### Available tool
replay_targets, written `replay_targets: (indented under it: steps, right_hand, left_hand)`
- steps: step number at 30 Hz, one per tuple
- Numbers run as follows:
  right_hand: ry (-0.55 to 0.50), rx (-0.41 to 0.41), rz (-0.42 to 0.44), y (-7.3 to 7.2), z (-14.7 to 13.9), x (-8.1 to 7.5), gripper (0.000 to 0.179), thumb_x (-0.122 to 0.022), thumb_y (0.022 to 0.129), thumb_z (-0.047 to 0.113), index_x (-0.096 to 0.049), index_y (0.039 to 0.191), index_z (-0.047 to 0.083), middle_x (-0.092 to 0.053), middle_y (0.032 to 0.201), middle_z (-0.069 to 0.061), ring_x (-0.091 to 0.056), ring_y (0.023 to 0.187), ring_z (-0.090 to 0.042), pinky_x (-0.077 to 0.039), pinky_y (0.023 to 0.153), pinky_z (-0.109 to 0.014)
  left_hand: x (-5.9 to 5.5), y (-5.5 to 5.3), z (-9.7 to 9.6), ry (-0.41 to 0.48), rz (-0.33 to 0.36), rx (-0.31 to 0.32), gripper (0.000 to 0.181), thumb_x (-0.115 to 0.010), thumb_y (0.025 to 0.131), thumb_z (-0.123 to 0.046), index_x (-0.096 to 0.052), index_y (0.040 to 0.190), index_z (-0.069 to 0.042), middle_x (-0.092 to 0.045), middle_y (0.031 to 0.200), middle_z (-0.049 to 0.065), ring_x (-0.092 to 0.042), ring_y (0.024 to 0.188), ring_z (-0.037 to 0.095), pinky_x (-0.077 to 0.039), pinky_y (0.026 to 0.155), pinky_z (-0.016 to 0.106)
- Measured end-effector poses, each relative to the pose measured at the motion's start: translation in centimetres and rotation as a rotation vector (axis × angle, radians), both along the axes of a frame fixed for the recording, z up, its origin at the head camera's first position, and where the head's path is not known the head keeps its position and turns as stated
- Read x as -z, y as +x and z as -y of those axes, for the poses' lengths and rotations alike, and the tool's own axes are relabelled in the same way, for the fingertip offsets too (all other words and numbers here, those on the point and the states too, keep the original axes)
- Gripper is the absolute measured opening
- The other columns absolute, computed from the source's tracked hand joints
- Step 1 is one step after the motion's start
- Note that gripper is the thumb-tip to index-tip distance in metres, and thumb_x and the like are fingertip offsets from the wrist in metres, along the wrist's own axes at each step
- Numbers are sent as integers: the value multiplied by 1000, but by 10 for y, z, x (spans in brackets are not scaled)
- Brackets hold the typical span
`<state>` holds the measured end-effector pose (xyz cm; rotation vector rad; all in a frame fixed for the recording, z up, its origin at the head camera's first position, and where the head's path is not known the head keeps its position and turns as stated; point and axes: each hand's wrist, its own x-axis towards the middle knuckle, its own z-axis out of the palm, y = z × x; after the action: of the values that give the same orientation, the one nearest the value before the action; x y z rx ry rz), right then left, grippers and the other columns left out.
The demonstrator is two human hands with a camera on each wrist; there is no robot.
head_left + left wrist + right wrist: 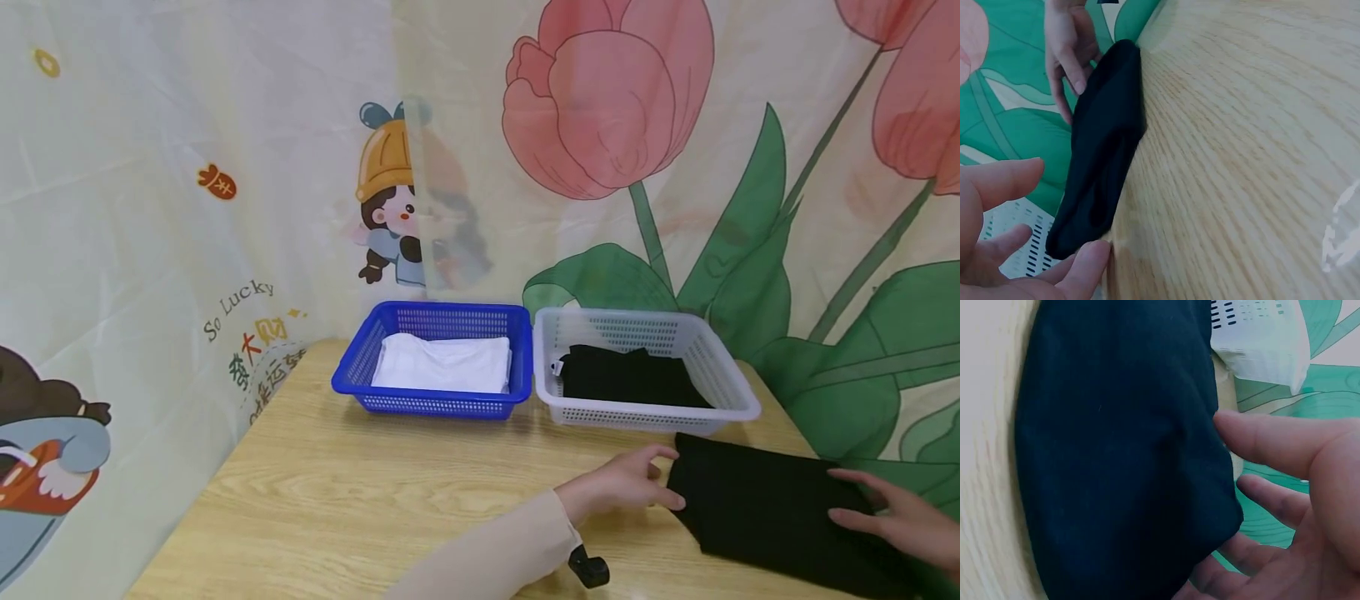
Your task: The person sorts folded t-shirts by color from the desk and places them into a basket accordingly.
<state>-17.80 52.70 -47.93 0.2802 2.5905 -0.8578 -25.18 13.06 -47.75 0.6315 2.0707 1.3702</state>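
A folded black cloth [765, 508] lies on the right part of the wooden table. At its left edge is my left hand [618, 483], thumb and forefinger apart; in the left wrist view the thumb [1088, 265] touches or nearly touches the cloth's near end. My right hand [903, 517] is at the cloth's right side, fingers spread. The right wrist view shows one fingertip [1229, 428] against the cloth's edge, while other fingertips are partly hidden behind the cloth.
Behind the cloth stands a white basket [731, 408] holding black cloth with a small white tag. Left of it, a blue basket [435, 404] holds folded white cloth [442, 364]. The wooden table [337, 500] meets a printed curtain [225, 108] at the back.
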Motion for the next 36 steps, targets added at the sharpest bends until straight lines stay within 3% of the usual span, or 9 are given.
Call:
replay_targets:
  steps: [5, 13, 19, 23, 26, 29, 33, 36]
  right_hand:
    - [-85, 43, 46, -1, 7, 4, 99, -62, 106, 51, -13, 155, -19, -7, 144, -57, -21, 125, -79, -44, 97, -74]
    - [-293, 72, 76, 1, 23, 7, 94, -56, 111, 45, -3, 160, -15, 0, 151, -53, -36, 128, -71, -51, 97, -63]
    - [-330, 35, 75, 2, 35, 8, 90, -54, 111, 43, -4, 162, -11, 11, 156, -50, -7, 136, -76, -41, 101, -75]
    - [-335, -11, 70, -1, 46, 9, 90, -55, 111, 40, -1, 164, -9, 17, 159, -48, 8, 136, -78, -32, 103, -83]
    - [-331, -46, 51, -3, 53, 10, 89, -57, 111, 37, -2, 165, -8, 14, 161, -46, 7, 137, -78, -30, 103, -84]
    - [-313, -89, 12, -5, 61, 10, 87, -58, 110, 35, -4, 166, -6, 8, 164, -45, 3, 139, -76, -30, 102, -84]
    - [-296, -138, -46, -6, 68, 10, 85, -59, 110, 32, -8, 167, -5, -1, 165, -44, -9, 143, -73, -34, 101, -81]
    - [-323, -146, -60, -6, 73, 9, 85, -59, 110, 31, -7, 168, -3, -1, 166, -43, -11, 144, -71, -37, 101, -79]
  left_hand:
    - [-1, -2, -4, -5, 44, -13, 58, -82, 92, -10, -60, 143, -28, -69, 134, 6, -65, 117, 11, -56, 93, 31]
    - [-7, -6, -6, 61, 178, -29, 56, -79, 93, -5, -59, 143, -20, -64, 131, 8, -65, 117, 15, -59, 96, 39]
    - [-9, -12, -2, 95, 248, -41, 56, -79, 93, -1, -58, 141, -19, -52, 137, 4, -62, 104, 18, -59, 95, 45]
    - [-4, -16, 4, 127, 307, -44, 59, -77, 92, 5, -58, 142, -18, -47, 144, 6, -63, 107, 21, -59, 97, 46]
    - [0, -19, 8, 124, 292, -29, 59, -78, 92, 5, -59, 142, -19, -49, 143, 5, -63, 109, 18, -59, 96, 43]
    - [2, -19, 12, 78, 215, -24, 58, -81, 91, 1, -63, 140, -23, -54, 137, 1, -60, 106, 14, -59, 89, 35]
    - [4, -19, 17, 40, 138, -48, 57, -84, 88, 1, -66, 135, -26, -56, 130, -3, -58, 101, 12, -57, 81, 30]
    - [4, -20, 20, 39, 123, -62, 58, -85, 87, 2, -67, 133, -29, -56, 130, -5, -57, 103, 12, -57, 83, 31]
